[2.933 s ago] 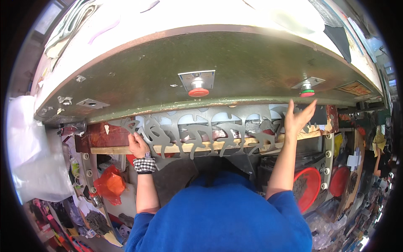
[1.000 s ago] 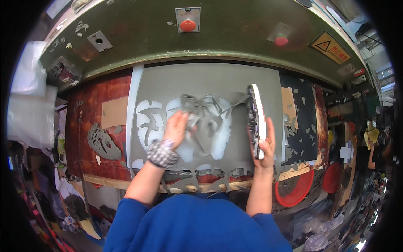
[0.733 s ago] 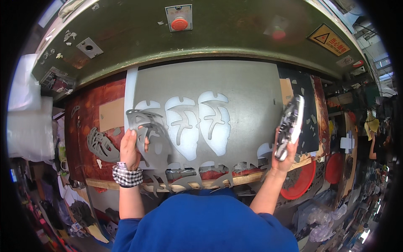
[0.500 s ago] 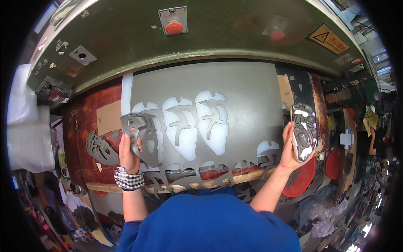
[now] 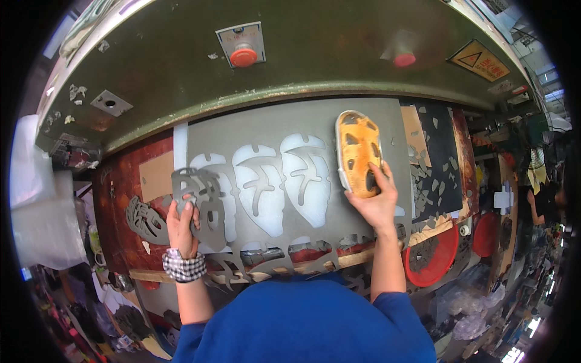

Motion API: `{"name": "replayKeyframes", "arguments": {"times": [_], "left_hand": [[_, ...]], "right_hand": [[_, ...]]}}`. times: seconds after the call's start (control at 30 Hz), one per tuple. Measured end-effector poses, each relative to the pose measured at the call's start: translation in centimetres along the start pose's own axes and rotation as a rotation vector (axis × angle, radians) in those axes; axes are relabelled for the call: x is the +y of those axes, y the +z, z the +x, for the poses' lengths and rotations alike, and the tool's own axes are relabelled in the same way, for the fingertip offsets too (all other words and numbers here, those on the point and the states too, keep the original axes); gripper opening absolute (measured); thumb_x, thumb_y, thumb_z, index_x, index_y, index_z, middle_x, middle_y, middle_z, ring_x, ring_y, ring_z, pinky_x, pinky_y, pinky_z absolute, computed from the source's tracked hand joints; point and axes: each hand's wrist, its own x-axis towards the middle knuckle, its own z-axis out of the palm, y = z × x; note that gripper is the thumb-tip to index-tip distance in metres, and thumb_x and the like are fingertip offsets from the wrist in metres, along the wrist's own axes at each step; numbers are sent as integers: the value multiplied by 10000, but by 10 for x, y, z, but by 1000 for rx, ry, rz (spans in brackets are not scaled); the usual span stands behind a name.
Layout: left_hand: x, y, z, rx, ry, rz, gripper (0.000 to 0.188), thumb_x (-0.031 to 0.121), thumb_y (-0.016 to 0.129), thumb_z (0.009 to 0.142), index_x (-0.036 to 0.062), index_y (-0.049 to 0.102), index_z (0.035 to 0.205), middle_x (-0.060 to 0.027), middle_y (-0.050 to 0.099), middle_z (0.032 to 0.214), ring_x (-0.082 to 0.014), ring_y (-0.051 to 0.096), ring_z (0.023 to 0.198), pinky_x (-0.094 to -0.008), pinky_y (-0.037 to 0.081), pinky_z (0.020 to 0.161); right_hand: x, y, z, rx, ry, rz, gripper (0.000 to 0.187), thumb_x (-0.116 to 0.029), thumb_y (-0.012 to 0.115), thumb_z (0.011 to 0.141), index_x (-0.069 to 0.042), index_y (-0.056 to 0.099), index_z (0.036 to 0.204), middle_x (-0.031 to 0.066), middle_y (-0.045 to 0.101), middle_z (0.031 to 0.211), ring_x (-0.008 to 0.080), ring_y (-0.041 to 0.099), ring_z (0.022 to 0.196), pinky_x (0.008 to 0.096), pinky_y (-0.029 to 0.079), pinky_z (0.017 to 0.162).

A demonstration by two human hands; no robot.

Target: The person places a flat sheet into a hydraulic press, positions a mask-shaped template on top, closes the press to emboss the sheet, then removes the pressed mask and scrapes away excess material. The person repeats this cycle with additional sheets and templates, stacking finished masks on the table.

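As your right hand (image 5: 376, 204) clasps the orange-faced die (image 5: 362, 158) by its near end, seemingly to keep most openings uncovered above the grey sheet (image 5: 260, 124), your left hand (image 5: 183, 227) grips grey cut-outs (image 5: 212, 239) toward the front edge of the bench (image 5: 115, 206).

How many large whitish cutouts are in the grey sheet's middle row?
3: the left cutout, partly hidden behind grey cut material in the left hand; the middle cutout; the right cutout, nearest the cutting die in the right hand.

1 yellow sign (image 5: 481, 61), with warning triangle (image 5: 469, 60) and red characters (image 5: 489, 67), on green beam (image 5: 327, 54).
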Motion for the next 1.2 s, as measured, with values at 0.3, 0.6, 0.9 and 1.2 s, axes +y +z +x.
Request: {"name": "replayKeyframes", "arguments": {"times": [0.3,0.6,0.9,1.2], "left_hand": [[-9,-65,-22,342,29,-63,203,172,559,964,66,526,1134,41,462,683,-43,394,566,-191,300,508],[-75,-80,2,877,281,551,371,176,573,957,-63,495,1230,-111,626,1038,-168,587,867,-289,486,768],[-71,-43,81,796,480,838,377,208,568,963,-100,508,1172,-270,617,1063,-363,603,905,-381,474,829],[-55,-38,161,749,423,789,369,236,551,974,-60,499,1189,-197,626,1059,-287,596,898,-363,471,832]], "right_hand": [[16,26,33,-60,-208,-223,878,-156,870,526,66,486,1284,329,369,1399,453,366,1323,456,349,1082],[19,30,106,-174,-105,-55,1119,-177,844,612,61,166,1470,305,217,1505,415,222,1412,429,222,1156],[22,-48,242,919,51,80,904,-466,397,988,132,-112,1436,320,-71,1535,364,38,1456,368,59,1181],[3,26,271,873,-58,28,676,-383,288,1037,74,65,1483,275,103,1549,354,130,1448,395,118,1172]]}}
